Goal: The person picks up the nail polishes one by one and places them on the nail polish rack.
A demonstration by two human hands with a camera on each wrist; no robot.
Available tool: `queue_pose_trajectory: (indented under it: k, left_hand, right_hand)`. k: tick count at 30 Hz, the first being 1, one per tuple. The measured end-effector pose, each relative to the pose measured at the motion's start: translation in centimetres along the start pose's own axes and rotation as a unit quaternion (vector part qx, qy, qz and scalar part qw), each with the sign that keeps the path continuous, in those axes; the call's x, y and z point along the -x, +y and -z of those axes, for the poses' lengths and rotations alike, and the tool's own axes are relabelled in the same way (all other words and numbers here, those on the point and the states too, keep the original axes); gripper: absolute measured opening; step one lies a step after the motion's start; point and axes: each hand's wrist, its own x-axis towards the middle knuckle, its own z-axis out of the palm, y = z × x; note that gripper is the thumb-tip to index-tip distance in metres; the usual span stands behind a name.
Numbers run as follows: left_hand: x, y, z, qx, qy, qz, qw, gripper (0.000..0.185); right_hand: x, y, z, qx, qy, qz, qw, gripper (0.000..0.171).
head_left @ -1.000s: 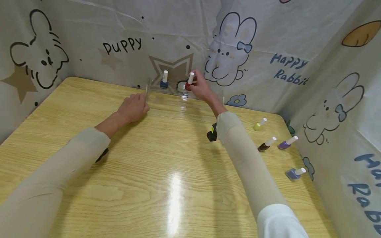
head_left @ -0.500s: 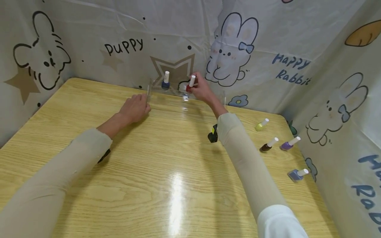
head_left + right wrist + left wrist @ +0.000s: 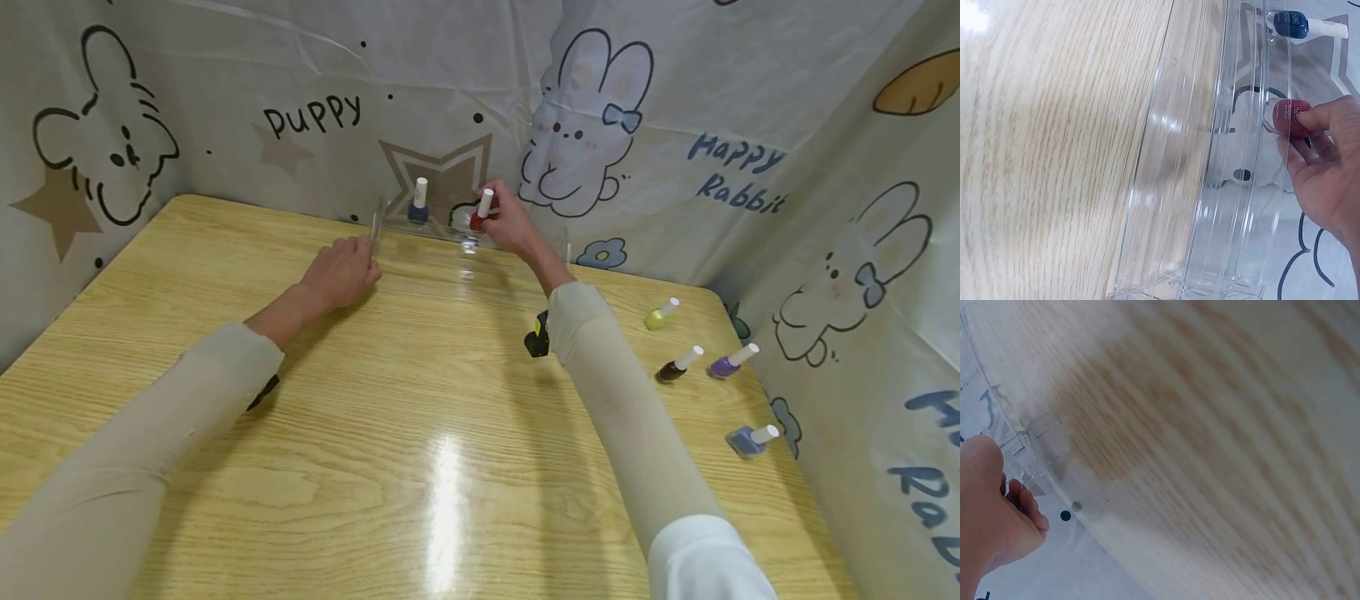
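Note:
At the back of the table stands a clear plastic tiered rack [image 3: 1147, 206]. My left hand [image 3: 341, 271] grips its left side panel, its fingers curled at the edge. With thumb and fingers, my right hand [image 3: 513, 223] pinches a red nail polish bottle [image 3: 1291, 117] by its glass body, upright at the rack's rear top tier. The bottle's white cap [image 3: 486, 202] points up. To the left of it, a dark blue nail polish bottle [image 3: 418, 213] stands upright on the same tier.
On the right of the wooden table [image 3: 337, 467] are several more nail polishes: yellow-green [image 3: 657, 318], dark brown [image 3: 671, 372], purple [image 3: 723, 367] and grey-blue [image 3: 746, 442]. A black object [image 3: 537, 340] shows by the right sleeve. Printed cloth [image 3: 450, 75] hangs behind the table.
Over the last second the red nail polish bottle has come down slightly in my right hand toward the tier. My left hand stays on the rack; the head view has shifted a little.

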Motion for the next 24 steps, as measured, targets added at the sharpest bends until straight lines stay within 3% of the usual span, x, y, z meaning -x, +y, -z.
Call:
queue_pose_trajectory:
  k: [15, 24]
  left_hand:
    - [-0.2, 0.1, 0.0, 0.009, -0.008, 0.005, 0.9999, 0.02]
    - [-0.1, 0.0, 0.2, 0.007, -0.012, 0.002, 0.9999, 0.02]
  right_hand:
    - [0.5, 0.0, 0.7, -0.022, -0.008, -0.019, 1.0, 0.06]
    - [1.6, -0.2, 2.9, -0.02, 0.026, -0.029, 0.999, 0.054]
